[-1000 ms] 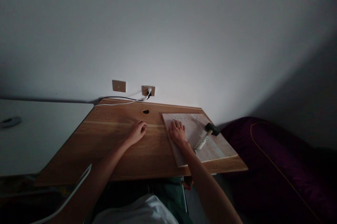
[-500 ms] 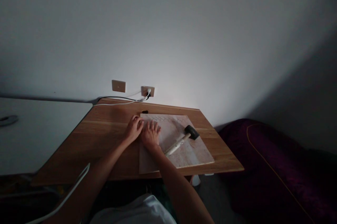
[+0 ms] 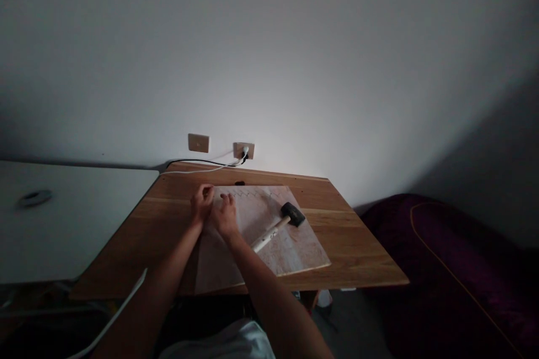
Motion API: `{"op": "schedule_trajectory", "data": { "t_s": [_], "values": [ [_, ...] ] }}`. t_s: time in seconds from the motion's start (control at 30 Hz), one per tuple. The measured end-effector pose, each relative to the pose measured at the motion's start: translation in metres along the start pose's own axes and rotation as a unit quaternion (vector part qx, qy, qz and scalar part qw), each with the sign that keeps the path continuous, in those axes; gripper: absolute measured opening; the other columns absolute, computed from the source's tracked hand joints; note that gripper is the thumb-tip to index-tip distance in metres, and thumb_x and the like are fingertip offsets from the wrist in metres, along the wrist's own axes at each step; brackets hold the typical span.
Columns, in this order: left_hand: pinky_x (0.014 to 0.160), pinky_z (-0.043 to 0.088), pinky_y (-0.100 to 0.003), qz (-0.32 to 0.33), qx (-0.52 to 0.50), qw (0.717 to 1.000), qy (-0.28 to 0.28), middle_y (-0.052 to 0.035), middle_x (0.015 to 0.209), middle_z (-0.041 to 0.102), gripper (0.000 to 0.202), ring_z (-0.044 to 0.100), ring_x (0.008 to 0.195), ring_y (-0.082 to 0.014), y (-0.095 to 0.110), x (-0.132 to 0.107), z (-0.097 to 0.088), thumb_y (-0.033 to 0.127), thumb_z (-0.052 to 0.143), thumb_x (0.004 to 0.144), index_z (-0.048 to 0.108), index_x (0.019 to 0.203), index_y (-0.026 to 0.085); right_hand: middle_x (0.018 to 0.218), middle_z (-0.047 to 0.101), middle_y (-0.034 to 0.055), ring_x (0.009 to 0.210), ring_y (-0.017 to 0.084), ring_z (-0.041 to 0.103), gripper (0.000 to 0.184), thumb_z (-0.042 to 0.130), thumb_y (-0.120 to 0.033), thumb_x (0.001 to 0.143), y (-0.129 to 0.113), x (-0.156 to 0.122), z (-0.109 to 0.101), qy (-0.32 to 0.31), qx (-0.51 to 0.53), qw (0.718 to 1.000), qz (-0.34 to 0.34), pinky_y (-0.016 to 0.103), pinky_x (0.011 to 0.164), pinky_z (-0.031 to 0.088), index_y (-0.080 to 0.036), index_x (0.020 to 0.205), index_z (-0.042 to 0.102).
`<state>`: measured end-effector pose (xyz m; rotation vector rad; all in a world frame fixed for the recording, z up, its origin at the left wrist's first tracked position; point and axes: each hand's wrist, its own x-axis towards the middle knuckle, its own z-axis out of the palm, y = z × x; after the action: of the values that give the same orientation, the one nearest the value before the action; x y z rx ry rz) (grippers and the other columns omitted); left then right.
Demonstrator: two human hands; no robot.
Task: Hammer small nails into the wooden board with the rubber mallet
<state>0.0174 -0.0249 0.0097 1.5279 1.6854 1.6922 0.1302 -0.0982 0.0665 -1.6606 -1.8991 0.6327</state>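
Observation:
A pale, marbled board [image 3: 290, 246] lies on the wooden desk [image 3: 357, 258], its near edge hanging a little over the desk's front. A mallet [image 3: 275, 226] with a black head and a light handle rests on the board. My left hand [image 3: 201, 204] is at the board's far left edge, fingers curled around it. My right hand [image 3: 226, 216] lies palm down on the board just beside the left hand, fingers stretched out towards the far edge. The mallet's handle end is close to my right wrist, not touching it.
A white table [image 3: 76, 224] adjoins the desk on the left, with a dark ring [image 3: 34, 197] on it. On the wall behind are a switch plate [image 3: 198, 142] and a socket [image 3: 243, 150] with cables plugged in. A dark purple cushion [image 3: 442, 258] fills the right.
The board, with the mallet on it, has slid left across the desk under my right hand. My left hand has moved onto its left edge and curled there.

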Motion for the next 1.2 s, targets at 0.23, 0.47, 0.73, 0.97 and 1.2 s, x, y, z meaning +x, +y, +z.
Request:
{"op": "schedule_trajectory", "data": {
  "t_s": [0.23,0.47,0.73,0.97,1.2],
  "values": [
    [0.109,0.051,-0.045,0.162,0.111,0.973,-0.122,-0.0099,0.123,0.071,0.028,0.065,0.121,-0.0280,0.008,-0.018,0.013,0.022,0.055,0.090,0.066,0.116,0.022,0.156,0.052,0.0158,0.149,0.033,0.045,0.049,0.065,-0.020,0.095,0.059,-0.047,-0.058,-0.027,-0.040,0.985,-0.168,0.057,0.121,0.039,-0.022,0.144,0.058],
    [0.115,0.045,-0.050,0.225,0.246,0.920,-0.206,-0.0144,0.139,0.066,0.037,0.059,0.132,-0.0328,0.013,-0.026,0.019,0.031,0.060,0.098,0.062,0.133,0.021,0.153,0.056,0.0208,0.143,0.032,0.052,0.056,0.048,-0.001,0.089,0.103,-0.090,-0.082,-0.042,-0.152,0.961,-0.229,0.055,0.121,0.041,-0.013,0.143,0.059],
    [0.111,0.046,-0.049,0.236,0.272,0.906,-0.225,-0.0154,0.135,0.067,0.034,0.062,0.126,-0.0326,0.014,-0.025,0.013,0.035,0.061,0.100,0.062,0.130,0.020,0.160,0.046,0.0099,0.161,0.027,0.025,0.071,0.042,0.009,0.066,0.169,-0.122,-0.118,0.011,-0.079,0.971,-0.224,0.054,0.126,0.035,-0.022,0.125,0.065],
    [0.104,0.046,-0.054,0.174,0.299,0.906,-0.243,-0.0178,0.128,0.067,0.038,0.060,0.123,-0.0388,0.027,-0.021,0.025,0.042,0.064,0.097,0.063,0.129,0.021,0.118,0.067,0.0107,0.108,0.027,0.071,0.035,0.055,-0.015,0.087,0.207,-0.123,-0.156,0.128,-0.119,0.981,-0.080,0.041,0.093,0.059,-0.025,0.119,0.065],
    [0.102,0.043,-0.051,0.161,0.334,0.910,-0.184,-0.0149,0.121,0.066,0.030,0.059,0.118,-0.0367,0.038,-0.028,0.033,0.045,0.061,0.098,0.067,0.118,0.024,0.095,0.075,0.0070,0.079,0.024,0.074,0.020,0.057,-0.032,0.095,0.207,-0.106,-0.161,0.150,-0.135,0.979,-0.027,0.030,0.067,0.053,-0.025,0.112,0.064]
  ]
}}
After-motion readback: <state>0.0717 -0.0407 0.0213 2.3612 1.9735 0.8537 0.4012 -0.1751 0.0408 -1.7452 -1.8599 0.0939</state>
